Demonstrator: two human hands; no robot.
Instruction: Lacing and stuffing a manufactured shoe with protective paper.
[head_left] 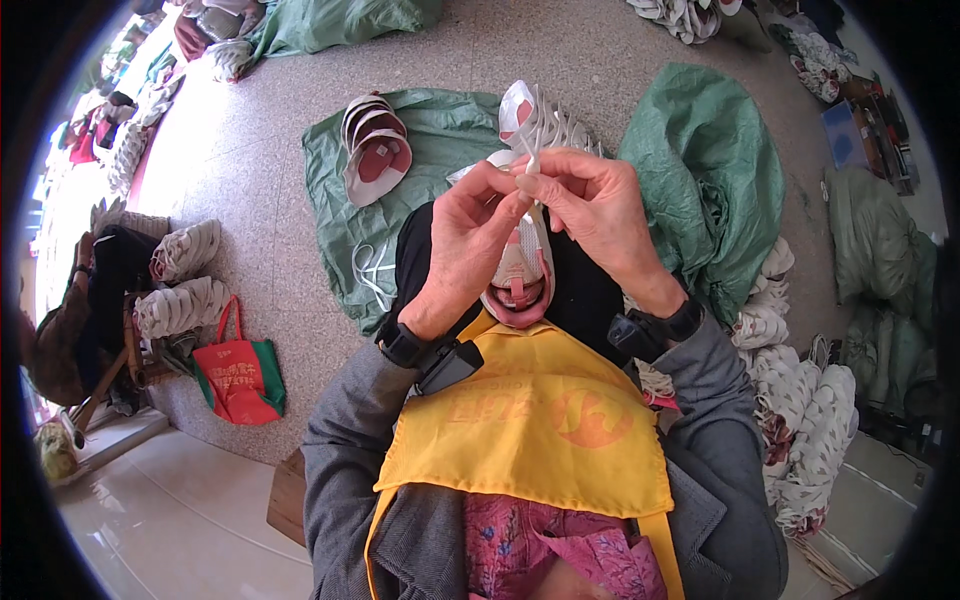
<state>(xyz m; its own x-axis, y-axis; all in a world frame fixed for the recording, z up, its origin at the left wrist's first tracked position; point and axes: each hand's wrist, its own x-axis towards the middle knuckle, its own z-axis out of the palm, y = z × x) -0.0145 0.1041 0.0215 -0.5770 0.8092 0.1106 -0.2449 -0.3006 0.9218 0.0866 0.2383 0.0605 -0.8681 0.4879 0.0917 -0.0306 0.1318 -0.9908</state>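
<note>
A white-and-pink shoe upper point(518, 265) sits on my lap between my knees, its pink heel end toward me. Above it my left hand point(468, 238) and my right hand point(598, 208) meet, fingertips almost touching. Both pinch a white shoelace point(533, 150), whose loose part sticks up beyond my fingers. Where the lace runs into the upper is partly covered by my hands. Nested shoe uppers point(380, 155) with pinkish-red insides lie on a green sheet point(325, 170) to the left. Loose white laces point(372, 272) rest on that sheet near my left knee.
Another row of uppers point(518, 108) lies just beyond my hands. A crumpled green sack point(705, 185) bulges at the right, with piled white uppers point(800, 420) nearer me. On the left stand a red-and-green bag point(238, 380) and a seated person point(75, 310) beside bundled uppers point(183, 305).
</note>
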